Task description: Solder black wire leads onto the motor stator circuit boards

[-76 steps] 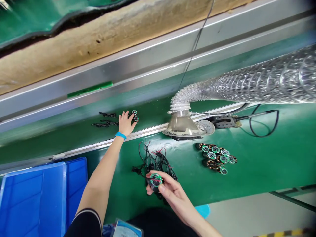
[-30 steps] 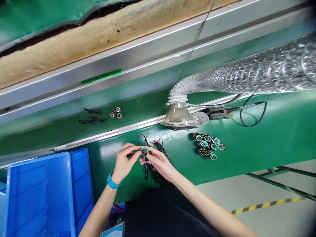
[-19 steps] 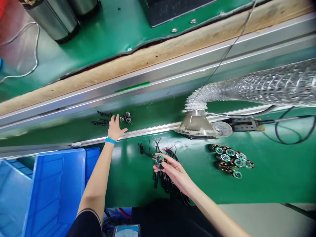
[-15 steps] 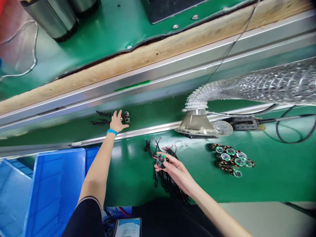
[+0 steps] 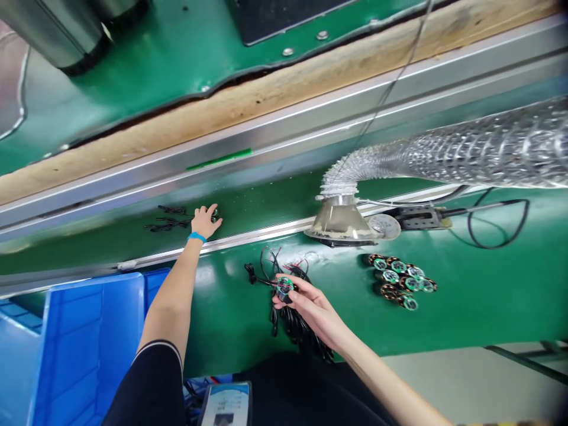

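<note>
My right hand (image 5: pixel 306 299) pinches a motor stator (image 5: pixel 284 288) with a green circuit board on top and thin wires coming off it. Just beneath it is a bundle of black cables (image 5: pixel 299 331) with bare red and black ends. Stretched out to the far strip, my left hand (image 5: pixel 206 221), with a blue wristband (image 5: pixel 196 236), has its fingers curled round small motor stators (image 5: pixel 215 214), mostly hidden under them. Their black cables (image 5: pixel 171 223) trail off to the left.
Several copper-wound stators (image 5: pixel 399 279) stand grouped on the green bench (image 5: pixel 470 302) at right. A fume hood (image 5: pixel 341 219) on a silver duct (image 5: pixel 444 148) hangs behind them, near a black-corded tool (image 5: pixel 417 218). Blue bins (image 5: pixel 84 349) stand at left.
My left hand's spread fingers have closed in over the small stators on the far strip. My right hand still holds its stator. The whole view has shifted slightly.
</note>
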Available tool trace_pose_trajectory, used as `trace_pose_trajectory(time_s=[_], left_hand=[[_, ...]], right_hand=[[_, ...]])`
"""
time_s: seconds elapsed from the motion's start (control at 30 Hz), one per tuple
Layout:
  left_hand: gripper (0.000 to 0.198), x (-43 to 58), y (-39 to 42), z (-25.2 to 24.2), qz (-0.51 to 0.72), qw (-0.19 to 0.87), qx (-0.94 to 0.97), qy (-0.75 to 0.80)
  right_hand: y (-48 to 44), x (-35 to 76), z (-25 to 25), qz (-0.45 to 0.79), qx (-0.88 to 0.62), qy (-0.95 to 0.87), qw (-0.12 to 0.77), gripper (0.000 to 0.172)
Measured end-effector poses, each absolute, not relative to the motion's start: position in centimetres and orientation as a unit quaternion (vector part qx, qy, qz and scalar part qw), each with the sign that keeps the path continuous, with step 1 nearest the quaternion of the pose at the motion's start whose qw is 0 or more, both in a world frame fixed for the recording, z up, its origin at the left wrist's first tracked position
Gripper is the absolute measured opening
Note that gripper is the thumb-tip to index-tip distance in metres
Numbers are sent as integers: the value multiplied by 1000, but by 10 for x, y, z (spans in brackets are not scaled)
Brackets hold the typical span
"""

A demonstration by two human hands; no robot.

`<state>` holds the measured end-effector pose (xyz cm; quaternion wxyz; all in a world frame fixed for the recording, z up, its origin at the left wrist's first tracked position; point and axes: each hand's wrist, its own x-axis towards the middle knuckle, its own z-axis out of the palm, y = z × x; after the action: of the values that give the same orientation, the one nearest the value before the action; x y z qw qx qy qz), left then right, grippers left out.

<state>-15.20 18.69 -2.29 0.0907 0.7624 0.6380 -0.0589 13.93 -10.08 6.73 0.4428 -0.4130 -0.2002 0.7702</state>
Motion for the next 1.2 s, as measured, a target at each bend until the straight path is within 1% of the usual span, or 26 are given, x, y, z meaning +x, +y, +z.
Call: trace_pose_trajectory(time_s=[0.07, 0.13, 0.17, 0.27, 0.3, 0.33, 0.43, 0.5, 0.63, 0.77, 0.9, 0.97, 1.07, 1.2], left_hand=[[57, -153, 180, -26, -54, 76, 762, 641], [57, -155, 175, -27, -51, 66, 761, 643], [62, -157, 173, -27, -51, 64, 764, 640], [89, -166, 170, -26, -55, 68, 783, 615], [94, -170, 169, -26, -58, 71, 790, 606], [91, -174, 168, -27, -59, 74, 796, 598], [73, -184, 165, -31, -58, 73, 800, 593], [68, -187, 162, -33, -54, 64, 792, 605], [66, -186, 154, -29, -45, 51, 768, 637], [68, -176, 134, -9, -37, 55, 766, 639], [66, -155, 81, 16, -36, 71, 794, 603], [65, -140, 45, 20, -41, 87, 806, 584], [63, -118, -7, 7, -57, 122, 819, 558], [61, -101, -51, -29, -82, 175, 828, 526]], right_hand=[[-103, 137, 66, 771, -415, -204, 437, 51], [-105, 135, 66, 773, -416, -205, 433, 50], [-105, 134, 67, 773, -415, -204, 434, 49], [-102, 131, 71, 773, -405, -201, 444, 44], [-101, 130, 73, 774, -399, -204, 448, 44], [-100, 129, 75, 774, -394, -206, 452, 44], [-97, 128, 78, 769, -392, -212, 459, 46], [-98, 129, 79, 764, -395, -215, 462, 46], [-107, 132, 77, 764, -399, -217, 460, 45], [-122, 137, 75, 765, -416, -221, 440, 45], [-139, 141, 81, 766, -425, -233, 422, 42], [-149, 142, 89, 765, -424, -248, 416, 40], [-163, 145, 103, 759, -419, -290, 407, 36], [-181, 151, 118, 730, -432, -359, 390, 34]])
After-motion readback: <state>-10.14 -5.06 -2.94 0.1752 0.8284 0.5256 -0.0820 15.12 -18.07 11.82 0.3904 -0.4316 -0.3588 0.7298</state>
